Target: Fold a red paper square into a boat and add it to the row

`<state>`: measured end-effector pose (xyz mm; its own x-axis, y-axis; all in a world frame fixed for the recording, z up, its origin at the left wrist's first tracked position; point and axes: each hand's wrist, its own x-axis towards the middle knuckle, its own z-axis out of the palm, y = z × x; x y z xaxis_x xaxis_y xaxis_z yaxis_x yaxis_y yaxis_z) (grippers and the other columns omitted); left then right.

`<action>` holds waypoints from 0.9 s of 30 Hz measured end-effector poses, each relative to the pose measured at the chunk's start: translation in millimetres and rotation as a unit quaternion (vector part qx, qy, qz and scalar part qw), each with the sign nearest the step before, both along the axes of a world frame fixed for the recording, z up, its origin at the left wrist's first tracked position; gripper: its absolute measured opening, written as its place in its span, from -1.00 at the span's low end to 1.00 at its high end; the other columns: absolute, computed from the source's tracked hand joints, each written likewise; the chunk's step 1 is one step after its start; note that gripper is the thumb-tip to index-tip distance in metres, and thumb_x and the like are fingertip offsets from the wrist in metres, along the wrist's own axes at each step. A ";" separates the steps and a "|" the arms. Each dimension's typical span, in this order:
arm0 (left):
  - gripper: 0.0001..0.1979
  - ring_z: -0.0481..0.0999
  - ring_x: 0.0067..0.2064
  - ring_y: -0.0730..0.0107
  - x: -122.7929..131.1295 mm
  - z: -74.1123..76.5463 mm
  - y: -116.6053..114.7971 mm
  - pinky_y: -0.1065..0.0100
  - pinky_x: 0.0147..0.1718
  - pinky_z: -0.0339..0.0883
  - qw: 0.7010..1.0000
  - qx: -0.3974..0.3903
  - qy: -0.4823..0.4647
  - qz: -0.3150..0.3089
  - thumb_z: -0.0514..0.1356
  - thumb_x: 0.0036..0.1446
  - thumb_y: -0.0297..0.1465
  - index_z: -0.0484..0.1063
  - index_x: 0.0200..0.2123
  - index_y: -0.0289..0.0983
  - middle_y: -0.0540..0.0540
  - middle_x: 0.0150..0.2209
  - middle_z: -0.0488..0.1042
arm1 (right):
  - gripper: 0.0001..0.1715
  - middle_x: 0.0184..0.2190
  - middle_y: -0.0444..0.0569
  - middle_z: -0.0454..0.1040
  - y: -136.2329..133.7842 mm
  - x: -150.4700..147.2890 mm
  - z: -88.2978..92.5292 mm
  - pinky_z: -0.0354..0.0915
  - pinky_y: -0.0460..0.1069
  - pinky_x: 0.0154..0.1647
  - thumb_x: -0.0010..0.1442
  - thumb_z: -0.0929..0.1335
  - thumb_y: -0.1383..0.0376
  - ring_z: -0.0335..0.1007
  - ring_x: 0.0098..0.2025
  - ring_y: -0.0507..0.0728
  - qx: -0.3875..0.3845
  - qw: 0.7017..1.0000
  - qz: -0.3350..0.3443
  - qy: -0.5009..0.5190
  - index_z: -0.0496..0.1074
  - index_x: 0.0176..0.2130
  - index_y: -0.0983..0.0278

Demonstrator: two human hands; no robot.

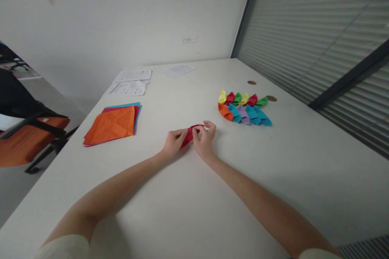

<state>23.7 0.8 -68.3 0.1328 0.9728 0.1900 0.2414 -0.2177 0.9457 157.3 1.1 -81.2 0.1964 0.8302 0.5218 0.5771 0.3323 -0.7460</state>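
Both of your hands meet near the middle of the white table (304, 149), and between them sits a red paper piece (189, 135) — partly folded, lying low against the tabletop. Your left hand (174, 142) pinches its left end, thumb and fingertips closed on the paper. Your right hand (205, 141) grips the right end, fingers curled over the top edge with the thumb pressed in beside it. How the paper is folded under those fingers cannot be made out. Both forearms lie stretched across the table toward the piece.

Off to your right and a little farther away, well apart from the hands, eleven folded paper shapes (243, 114) lie in two rows. The back row runs yellow, red, green, yellow, red, green; the front row runs orange, teal, purple and two more teal, each touching or overlapping its neighbour. Two round cable holes (271, 98) sit in the tabletop just behind them.

To your left lies a stack of flat coloured sheets (111, 125) — a creased orange one on top, with red and teal edges showing beneath. Beyond it, near the far edge, are several printed pages (131, 83). An orange-seated chair (28, 141) stands off the table's left side, and slatted blinds (319, 28) cover the window on the right.
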 end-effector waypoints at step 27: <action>-0.30 0.52 -0.38 0.36 -6.6 -5.9 10.3 0.30 -0.34 0.39 0.975 -0.139 -0.162 -0.054 0.47 -0.20 -0.28 0.45 0.06 -0.37 -0.24 -0.25 0.60 | -0.84 0.02 0.10 0.16 19.0 14.3 -6.7 0.20 0.22 0.16 0.18 0.37 0.26 0.19 0.06 0.24 0.016 0.997 0.070 0.017 0.48 -0.42 0.25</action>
